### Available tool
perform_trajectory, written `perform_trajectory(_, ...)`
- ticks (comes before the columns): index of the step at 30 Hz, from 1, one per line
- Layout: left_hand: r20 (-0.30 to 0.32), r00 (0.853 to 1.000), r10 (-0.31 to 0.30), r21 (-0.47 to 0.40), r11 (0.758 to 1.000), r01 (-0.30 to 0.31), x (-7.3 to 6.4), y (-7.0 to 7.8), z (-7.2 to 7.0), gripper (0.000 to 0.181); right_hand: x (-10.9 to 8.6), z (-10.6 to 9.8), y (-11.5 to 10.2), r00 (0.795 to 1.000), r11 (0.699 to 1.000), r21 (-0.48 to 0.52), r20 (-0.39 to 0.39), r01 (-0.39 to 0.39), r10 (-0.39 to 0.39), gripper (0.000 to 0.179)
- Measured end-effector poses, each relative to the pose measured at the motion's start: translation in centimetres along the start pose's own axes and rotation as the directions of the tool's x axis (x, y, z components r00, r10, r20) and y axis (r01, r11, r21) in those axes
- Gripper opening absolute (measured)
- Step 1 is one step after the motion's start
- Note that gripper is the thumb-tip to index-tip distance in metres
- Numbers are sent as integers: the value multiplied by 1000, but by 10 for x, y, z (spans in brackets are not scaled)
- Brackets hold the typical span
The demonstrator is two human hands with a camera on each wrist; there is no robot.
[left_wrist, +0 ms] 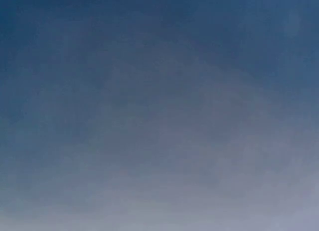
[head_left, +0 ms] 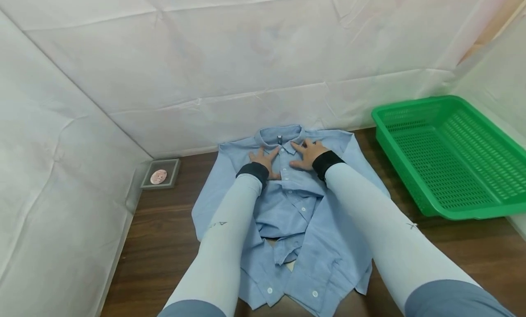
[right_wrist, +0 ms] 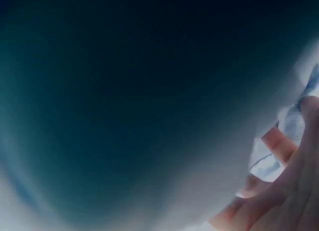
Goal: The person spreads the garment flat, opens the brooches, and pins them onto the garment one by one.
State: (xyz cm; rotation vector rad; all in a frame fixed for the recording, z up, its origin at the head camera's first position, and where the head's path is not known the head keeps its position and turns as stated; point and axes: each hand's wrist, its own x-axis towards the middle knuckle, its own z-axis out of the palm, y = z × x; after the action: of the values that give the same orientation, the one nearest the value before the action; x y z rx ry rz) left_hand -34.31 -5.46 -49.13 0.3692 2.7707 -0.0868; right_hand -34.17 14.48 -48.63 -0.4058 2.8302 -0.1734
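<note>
A light blue button-up shirt (head_left: pixel 287 203) lies front up on the table, collar toward the back wall and both sleeves folded down toward the near edge. My left hand (head_left: pixel 265 161) rests on its chest left of the button line, fingers spread. On the other side, just below the collar (head_left: pixel 292 146), my right hand (head_left: pixel 309 153) lies on the fabric with fingers spread. In the right wrist view, part of the right hand (right_wrist: pixel 279 191) shows at the lower right beside a dark blur. The left wrist view is only blurred blue-grey.
A green plastic basket (head_left: pixel 431 207) stands to the right. At the left by the wall, a small grey square tray (head_left: pixel 176 173) holds a pink round piece (head_left: pixel 158 176). White sheeting (head_left: pixel 246 56) encloses the dark wooden table (head_left: pixel 164 239) at the back and sides.
</note>
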Motion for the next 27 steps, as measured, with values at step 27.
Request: perform_trajectory(27, 28, 994, 103, 41, 994, -104, 11, -13, 13, 115, 8, 22, -9, 979, 985, -111, -143, 130, -145, 73)
